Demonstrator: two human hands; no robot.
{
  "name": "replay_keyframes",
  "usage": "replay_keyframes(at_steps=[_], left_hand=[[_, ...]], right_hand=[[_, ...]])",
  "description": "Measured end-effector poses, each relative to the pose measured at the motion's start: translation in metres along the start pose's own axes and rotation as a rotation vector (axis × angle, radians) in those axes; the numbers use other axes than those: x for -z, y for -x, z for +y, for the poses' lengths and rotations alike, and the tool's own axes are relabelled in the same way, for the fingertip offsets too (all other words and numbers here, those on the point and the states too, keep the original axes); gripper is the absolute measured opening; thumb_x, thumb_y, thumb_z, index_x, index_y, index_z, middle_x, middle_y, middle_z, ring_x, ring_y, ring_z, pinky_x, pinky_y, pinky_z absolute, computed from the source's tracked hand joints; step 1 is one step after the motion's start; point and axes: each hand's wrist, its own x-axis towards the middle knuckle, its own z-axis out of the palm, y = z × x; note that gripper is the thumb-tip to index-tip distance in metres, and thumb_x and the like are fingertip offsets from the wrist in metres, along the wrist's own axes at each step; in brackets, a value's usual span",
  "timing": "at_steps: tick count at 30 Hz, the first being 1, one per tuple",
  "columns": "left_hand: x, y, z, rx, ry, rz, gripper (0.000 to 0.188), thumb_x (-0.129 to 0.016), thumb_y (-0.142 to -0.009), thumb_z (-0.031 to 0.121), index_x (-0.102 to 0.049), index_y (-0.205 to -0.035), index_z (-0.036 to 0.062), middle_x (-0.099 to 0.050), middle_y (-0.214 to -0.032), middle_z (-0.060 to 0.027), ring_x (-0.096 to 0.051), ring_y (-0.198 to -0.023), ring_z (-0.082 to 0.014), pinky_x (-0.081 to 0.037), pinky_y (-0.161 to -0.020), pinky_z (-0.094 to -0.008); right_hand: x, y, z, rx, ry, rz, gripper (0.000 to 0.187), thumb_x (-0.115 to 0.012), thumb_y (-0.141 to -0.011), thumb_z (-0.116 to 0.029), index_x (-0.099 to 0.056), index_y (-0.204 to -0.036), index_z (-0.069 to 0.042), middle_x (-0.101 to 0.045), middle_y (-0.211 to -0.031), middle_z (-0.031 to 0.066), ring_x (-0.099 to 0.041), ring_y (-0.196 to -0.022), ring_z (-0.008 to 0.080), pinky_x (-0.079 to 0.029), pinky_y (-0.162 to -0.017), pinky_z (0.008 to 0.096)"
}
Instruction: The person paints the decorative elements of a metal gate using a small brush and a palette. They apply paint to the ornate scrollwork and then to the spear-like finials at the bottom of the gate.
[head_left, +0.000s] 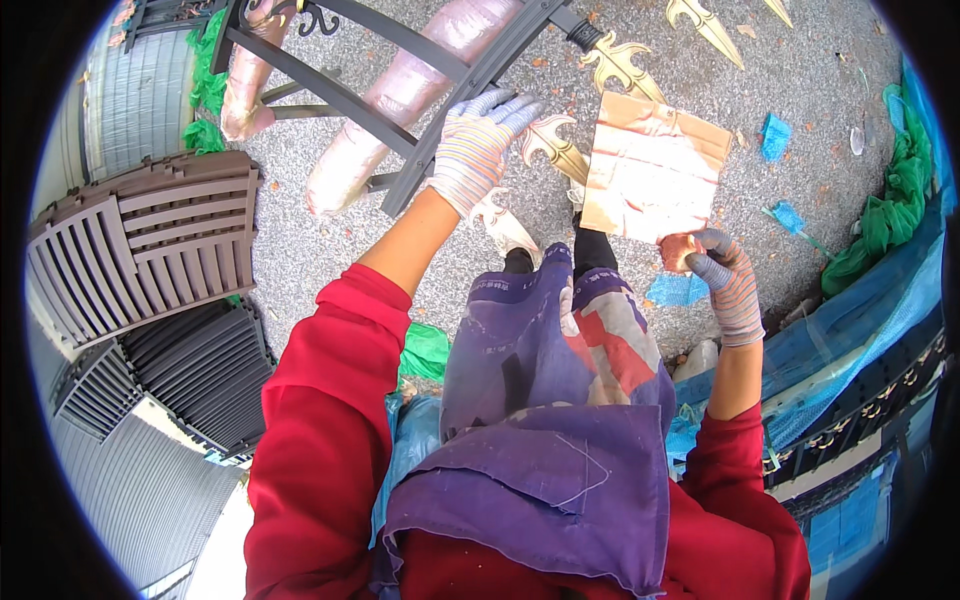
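My left hand (478, 148), in a striped glove with grey fingertips, lies with fingers stretched out on the rail of a dark metal fence panel (375, 110). Gold spear-shaped finials (622, 66) stick out past the panel's end, and one points down close to my left fingertips. To the right, my gloved right hand (728, 285) pinches a crumpled reddish-brown bit (678, 250) at the lower corner of a tan, creased sheet (655, 165). The sheet hangs in front of the finials and hides part of them. Whether the bit belongs to the sheet I cannot tell.
Pinkish plastic-wrapped rolls (385, 110) lie under the panel. Brown slatted panels (150, 240) and dark slatted pieces (200, 365) stand at the left. Green netting (880, 230) and blue sheeting (850, 360) run along the right. Blue scraps (775, 137) lie on the grey ground.
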Motion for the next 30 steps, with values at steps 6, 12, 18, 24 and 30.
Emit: replay_keyframes(at_steps=[6,12,18,24,30], left_hand=[[0.019,0.029,-0.005,-0.036,-0.015,-0.061,0.054,-0.070,-0.075,0.016,-0.060,-0.129,0.0158,-0.063,-0.128,-0.0027,-0.057,-0.118,-0.0286,-0.044,-0.098,-0.0416],[0.022,0.020,0.006,-0.024,-0.024,-0.057,0.049,-0.067,-0.078,0.014,-0.061,-0.127,0.0169,-0.063,-0.127,-0.0027,-0.057,-0.115,-0.0292,-0.043,-0.096,-0.0431],[0.019,-0.011,0.012,-0.036,-0.114,-0.140,0.046,-0.062,-0.079,0.014,-0.061,-0.125,0.0180,-0.064,-0.122,-0.0051,-0.058,-0.112,-0.0283,-0.043,-0.095,-0.0432],[0.026,-0.018,0.013,-0.033,-0.086,-0.110,0.042,-0.063,-0.077,0.013,-0.064,-0.119,0.0155,-0.067,-0.112,-0.0064,-0.060,-0.107,-0.0270,-0.043,-0.094,-0.0414],[0.052,0.018,-0.013,0.110,0.042,-0.017,0.039,-0.059,-0.079,0.010,-0.065,-0.117,0.0139,-0.069,-0.103,-0.0085,-0.062,-0.101,-0.0308,-0.045,-0.090,-0.0433]], right_hand=[[0.003,0.000,-0.005,0.022,-0.016,-0.002,0.020,-0.073,-0.081,-0.005,-0.069,-0.100,-0.005,-0.068,-0.093,0.0016,-0.060,-0.086,0.0097,-0.048,-0.080,0.0266],[0.002,-0.003,-0.007,0.013,0.019,-0.011,0.020,-0.074,-0.081,-0.008,-0.069,-0.100,-0.005,-0.066,-0.091,0.0005,-0.059,-0.084,0.0092,-0.048,-0.079,0.0257],[0.002,0.000,-0.013,0.015,0.048,-0.020,0.021,-0.074,-0.080,-0.011,-0.069,-0.100,-0.005,-0.064,-0.089,-0.0002,-0.057,-0.082,0.0081,-0.047,-0.075,0.0255],[0.003,0.008,-0.017,0.052,0.031,0.002,0.020,-0.074,-0.081,-0.009,-0.068,-0.099,-0.006,-0.063,-0.087,-0.0014,-0.057,-0.081,0.0081,-0.047,-0.076,0.0255],[0.009,0.016,-0.014,0.086,-0.017,0.025,0.020,-0.073,-0.080,-0.008,-0.069,-0.099,-0.005,-0.066,-0.090,0.0005,-0.060,-0.084,0.0095,-0.048,-0.078,0.0266]])
